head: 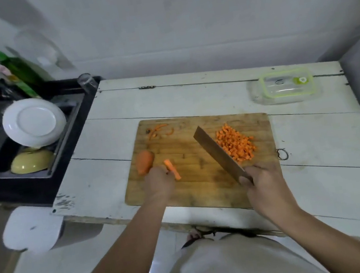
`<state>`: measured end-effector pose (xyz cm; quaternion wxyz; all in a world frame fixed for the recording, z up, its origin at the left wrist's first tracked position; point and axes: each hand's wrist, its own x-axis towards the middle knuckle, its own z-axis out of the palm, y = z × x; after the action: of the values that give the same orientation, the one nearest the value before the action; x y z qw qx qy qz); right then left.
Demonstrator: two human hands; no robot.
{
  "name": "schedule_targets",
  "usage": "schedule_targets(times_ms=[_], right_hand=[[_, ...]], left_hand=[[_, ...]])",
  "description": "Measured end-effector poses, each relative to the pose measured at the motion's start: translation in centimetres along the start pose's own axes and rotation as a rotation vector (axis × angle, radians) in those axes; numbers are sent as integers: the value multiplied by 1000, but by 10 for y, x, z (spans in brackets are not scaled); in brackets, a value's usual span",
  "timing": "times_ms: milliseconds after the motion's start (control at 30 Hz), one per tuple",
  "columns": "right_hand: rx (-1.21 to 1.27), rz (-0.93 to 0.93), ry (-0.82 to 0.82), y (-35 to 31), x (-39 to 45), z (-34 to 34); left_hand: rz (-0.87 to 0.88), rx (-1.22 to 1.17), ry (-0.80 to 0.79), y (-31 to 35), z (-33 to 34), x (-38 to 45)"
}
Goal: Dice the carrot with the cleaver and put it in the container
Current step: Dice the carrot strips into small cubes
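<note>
Carrot (146,164) on board (195,180) | white plank table (315,139) | fingers: left (160,181) pinches strip (172,171), right (260,182) grips cleaver (217,151)

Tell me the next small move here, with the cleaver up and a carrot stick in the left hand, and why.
Probably lay the carrot stick flat on the cutting board and bring the cleaver across it. The left hand pinches the stick, the right hand grips the cleaver with its blade raised, and a diced pile already lies beside it. The carrot chunk remains uncut.
</note>
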<state>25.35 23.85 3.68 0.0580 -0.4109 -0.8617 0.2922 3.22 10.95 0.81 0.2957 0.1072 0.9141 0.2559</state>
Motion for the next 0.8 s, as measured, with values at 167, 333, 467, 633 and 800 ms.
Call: schedule_targets(times_ms=[167,333,467,633,800], right_hand=[[10,160,-88,-25,-2,10],[130,261,-39,-37,-6,20],[156,324,0,-43,-8,21],[142,369,31,-47,-13,20],[195,392,22,-51,-14,28]], left_hand=[[-52,-183,-270,16,27,-4],[134,-18,-115,5,15,16],[485,330,-210,14,4,20],[750,601,-312,8,-14,37],[737,483,-211,-4,-26,40]])
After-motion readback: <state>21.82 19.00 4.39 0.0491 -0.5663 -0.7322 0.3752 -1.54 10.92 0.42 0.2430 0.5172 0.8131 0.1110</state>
